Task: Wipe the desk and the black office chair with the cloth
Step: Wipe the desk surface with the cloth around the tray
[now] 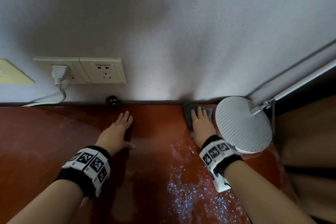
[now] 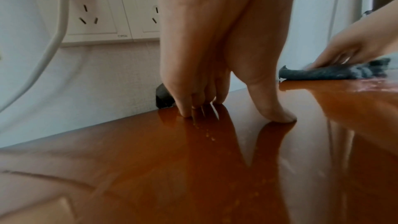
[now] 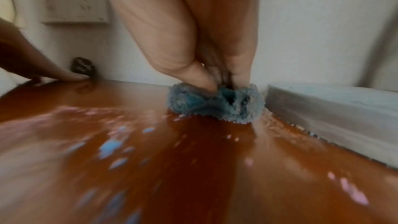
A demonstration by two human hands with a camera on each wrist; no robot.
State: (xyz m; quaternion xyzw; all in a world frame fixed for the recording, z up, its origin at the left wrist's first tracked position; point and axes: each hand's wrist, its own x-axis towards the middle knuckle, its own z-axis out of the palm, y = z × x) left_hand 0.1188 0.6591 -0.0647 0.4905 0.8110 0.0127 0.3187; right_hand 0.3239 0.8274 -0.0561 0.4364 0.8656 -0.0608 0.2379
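Observation:
The glossy red-brown desk (image 1: 54,142) (image 2: 150,168) (image 3: 193,168) runs along a white wall. My right hand (image 1: 200,120) (image 3: 217,81) (image 2: 349,48) presses a grey-blue cloth (image 1: 188,114) (image 2: 323,72) (image 3: 215,106) onto the desk at its back edge. Its fingers lie straight on top, and the cloth is bunched under them. My left hand (image 1: 121,127) (image 2: 228,67) (image 3: 43,67) rests on the bare desk further left, with fingertips and thumb touching the wood and nothing held. A wet, speckled streak (image 1: 190,187) trails back from the cloth. No chair is in view.
A round silver lamp base (image 1: 243,123) (image 3: 333,108) stands right beside the cloth, its arm rising to the right. Two wall sockets (image 1: 80,70) (image 2: 96,14) sit above the desk, with a white plug (image 1: 58,72) in the left one. A black plug (image 1: 112,100) lies at the wall.

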